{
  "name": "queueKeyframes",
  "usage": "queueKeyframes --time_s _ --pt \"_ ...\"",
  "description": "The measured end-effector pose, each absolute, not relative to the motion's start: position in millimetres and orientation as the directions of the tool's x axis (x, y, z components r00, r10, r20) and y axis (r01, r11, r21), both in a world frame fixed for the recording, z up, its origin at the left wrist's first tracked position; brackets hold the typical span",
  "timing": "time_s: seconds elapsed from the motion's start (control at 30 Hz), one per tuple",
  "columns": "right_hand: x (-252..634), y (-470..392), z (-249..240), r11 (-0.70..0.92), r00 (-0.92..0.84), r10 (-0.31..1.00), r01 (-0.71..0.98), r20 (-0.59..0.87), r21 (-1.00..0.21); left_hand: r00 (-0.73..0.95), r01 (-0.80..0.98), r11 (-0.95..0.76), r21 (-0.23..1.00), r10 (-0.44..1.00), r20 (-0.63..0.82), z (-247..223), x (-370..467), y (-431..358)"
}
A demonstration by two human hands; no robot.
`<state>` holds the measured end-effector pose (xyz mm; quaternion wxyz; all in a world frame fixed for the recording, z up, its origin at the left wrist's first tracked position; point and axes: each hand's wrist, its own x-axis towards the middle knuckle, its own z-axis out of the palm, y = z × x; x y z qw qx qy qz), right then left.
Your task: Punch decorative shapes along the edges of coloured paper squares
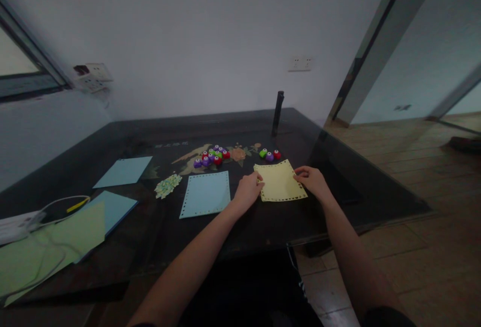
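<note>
Lying toward eight o'clock from the hole-edged blue sheet (206,194), the dial's centre here, is a smooth pale green sheet (88,226) with a white cable (58,199) near it, carrying a yellow tag (78,204) too small to read. Partly beneath the green sheet, blue paper (120,206) shows a straight edge; toward ten o'clock rests another plain blue sheet (126,171). At nine o'clock sits a loose heap (168,186) of tiny green and cream pieces. Above that, pale characters (172,144) are printed on the dark, glossy table (240,231), too faint to read. At twelve o'clock gather rounded, shiny purple, red and green pieces (217,160), each with a white, eye-like spot; a painted rose (238,154) is at one o'clock. At three o'clock is the yellow sheet (280,181), roughly square, slightly wavy, with holes along its borders. The left hand (248,188) pinches its left edge, fingers narrow; the right hand (311,179) holds its right edge between thumb and fingertips. Three similar eyed pieces (269,156) sit at two o'clock, below a slim black cylinder (277,114) standing slightly tilted.
</note>
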<state>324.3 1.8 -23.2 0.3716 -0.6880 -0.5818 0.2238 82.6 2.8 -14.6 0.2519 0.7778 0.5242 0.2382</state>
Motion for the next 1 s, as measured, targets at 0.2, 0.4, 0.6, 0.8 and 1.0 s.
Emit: queueKeyframes --time_s 0.2,0.4,0.6,0.8,1.0 --pt "324.4 5.8 -27.5 -0.055 0.247 0.954 0.706 0.173 -0.707 0.346 0.718 -0.371 0.589 0.924 0.161 -15.1 81.9 2.3" --pt "324.4 8.2 -29.8 -0.079 0.270 0.948 0.707 0.166 -0.703 0.335 0.743 -0.346 0.573 0.933 0.130 -12.3 83.0 1.6" --pt "320.3 7.3 -29.7 -0.110 0.281 0.949 0.714 0.139 -0.691 0.348 0.799 -0.352 0.488 0.932 0.103 -8.8 85.6 -1.5" --pt "316.9 5.5 -28.7 -0.133 0.287 0.942 0.793 0.172 -0.594 0.365 0.817 -0.352 0.457 0.929 0.062 -8.1 88.2 -1.9" --pt "314.6 -0.5 -25.4 -0.209 0.338 0.925 0.835 0.175 -0.509 0.337 0.860 -0.335 0.386 0.939 0.064 -3.3 87.4 -8.7"
